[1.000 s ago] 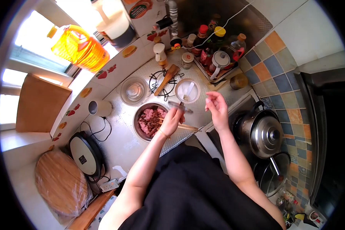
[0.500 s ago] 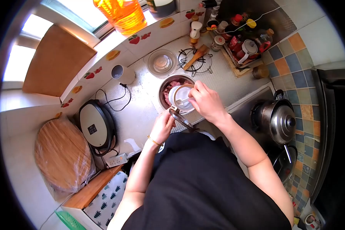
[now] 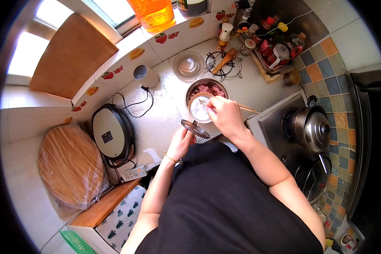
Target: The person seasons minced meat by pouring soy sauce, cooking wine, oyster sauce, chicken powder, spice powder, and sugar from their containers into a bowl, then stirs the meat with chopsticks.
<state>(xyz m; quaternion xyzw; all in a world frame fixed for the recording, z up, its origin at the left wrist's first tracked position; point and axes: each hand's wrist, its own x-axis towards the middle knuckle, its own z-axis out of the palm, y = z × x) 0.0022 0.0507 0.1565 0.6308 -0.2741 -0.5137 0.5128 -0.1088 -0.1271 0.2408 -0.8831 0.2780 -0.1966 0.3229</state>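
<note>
My left hand (image 3: 182,144) is closed on a small seasoning jar (image 3: 191,111) whose hinged dark lid (image 3: 195,129) hangs open toward me. White contents show inside the jar, which sits low over the near rim of a metal bowl (image 3: 227,88). Pinched in my right hand (image 3: 227,117) is a small spoon, mostly hidden by the fingers, its end in the jar. Chunks of raw meat (image 3: 216,90) lie in the bowl. A pair of chopsticks (image 3: 249,109) sticks out to the right from behind my right hand.
Beyond the bowl are a glass lid (image 3: 188,65) and a wire stand (image 3: 237,67) with a wooden spatula (image 3: 225,60). An electric griddle (image 3: 110,133) stands left, its cord on the counter. The stove with a lidded pot (image 3: 316,131) is right; a seasoning tray (image 3: 264,70) sits behind.
The view has shifted, so the counter's things appear farther right. The jar's mouth now faces up more, showing its white contents, and the chopsticks have come into sight beside my right hand.
</note>
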